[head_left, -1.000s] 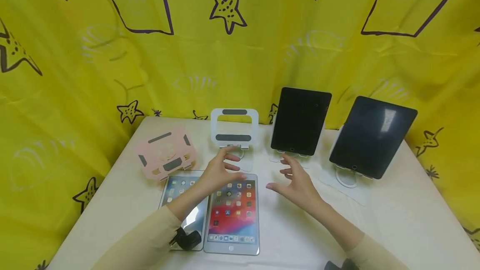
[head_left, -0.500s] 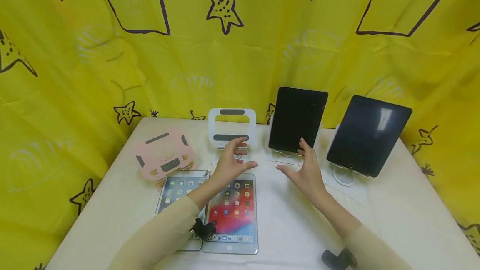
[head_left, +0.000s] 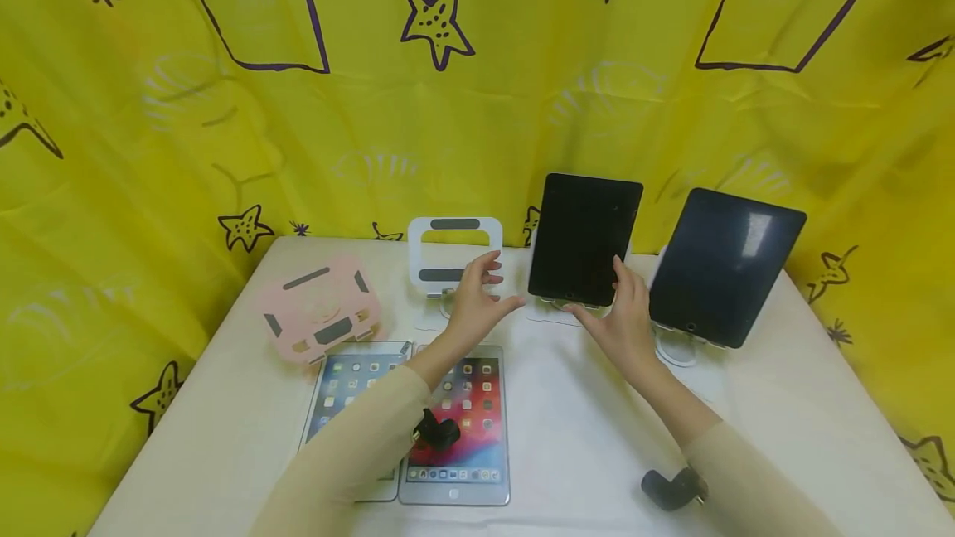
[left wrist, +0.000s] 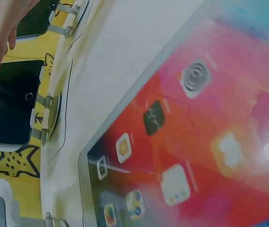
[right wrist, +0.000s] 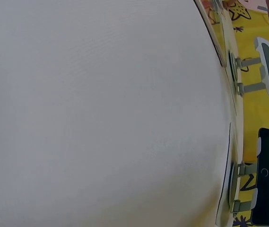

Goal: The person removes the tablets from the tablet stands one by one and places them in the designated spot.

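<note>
holding nothing, fingers relaxed: left hand (head_left: 477, 302) by the white stand (head_left: 440, 275), right hand (head_left: 625, 323) perhaps touching a black tablet (head_left: 582, 237).

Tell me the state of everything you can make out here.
Pink stand: unfolded, bearing nothing
White stand: unfolded, bearing nothing
Left dark tablet: propped up, screen black
Right dark tablet: propped up, screen black
Left flat tablet: showing app icons, partly covered
Right flat tablet: showing app icons, partly covered
Left hand: raised, holding nothing
Right hand: raised, tablet contact unclear
</note>
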Motion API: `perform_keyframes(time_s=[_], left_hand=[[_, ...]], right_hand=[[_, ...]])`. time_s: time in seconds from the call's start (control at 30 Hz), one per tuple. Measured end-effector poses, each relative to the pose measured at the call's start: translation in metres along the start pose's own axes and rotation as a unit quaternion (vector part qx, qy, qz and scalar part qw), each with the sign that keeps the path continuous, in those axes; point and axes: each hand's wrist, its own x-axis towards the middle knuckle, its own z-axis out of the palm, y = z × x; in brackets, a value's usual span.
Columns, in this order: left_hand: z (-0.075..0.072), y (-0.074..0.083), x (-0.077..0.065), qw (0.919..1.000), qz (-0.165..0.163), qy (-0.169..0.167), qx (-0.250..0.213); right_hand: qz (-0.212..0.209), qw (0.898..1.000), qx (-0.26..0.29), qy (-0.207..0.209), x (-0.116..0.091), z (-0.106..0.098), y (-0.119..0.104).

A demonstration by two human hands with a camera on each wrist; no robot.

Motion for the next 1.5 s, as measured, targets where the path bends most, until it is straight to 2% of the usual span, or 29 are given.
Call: perform_keyframes(time_s=[0.1, 0.3, 0.5, 0.6, 0.73, 0.83, 0.97, 1.07, 1.5], left_hand=[[0.006, 0.0, 0.006, 1.0, 0.0, -0.004, -0.002], [0.014, -0.004, 0.014, 0.9998, 0.001, -0.015, -0.016], [0.022, -0.011, 0.022, 0.9982, -0.016, -0.052, -0.026], [0.027, -0.013, 0.026, 0.9982, -0.016, -0.056, -0.016], [0.033, -0.012, 0.031, 0.9983, -0.016, -0.055, -0.008], [0.037, -0.011, 0.034, 0.9983, -0.014, -0.056, -0.003], [0.042, -0.01, 0.04, 0.9987, 0.009, -0.047, 0.017], [0.045, -0.007, 0.042, 0.9986, 0.012, -0.04, 0.034], [0.048, 0.004, 0.056, 0.999, 0.017, 0.018, 0.038]], right_hand=[[0.004, 1.0, -0.012, 0.011, 0.006, -0.001, 0.003], [0.043, 0.999, -0.025, 0.007, 0.013, -0.002, 0.007], [0.053, 0.998, -0.008, 0.024, 0.017, -0.001, 0.013], [0.06, 0.998, 0.003, 0.032, 0.02, 0.001, 0.017], [0.089, 0.995, 0.014, 0.034, 0.023, 0.005, 0.02], [0.126, 0.991, 0.018, 0.031, 0.026, 0.005, 0.021], [0.166, 0.986, 0.013, 0.02, 0.03, 0.005, 0.023], [0.179, 0.984, 0.011, 0.017, 0.033, 0.004, 0.024], [0.185, 0.981, 0.046, 0.016, 0.037, 0.009, 0.018]])
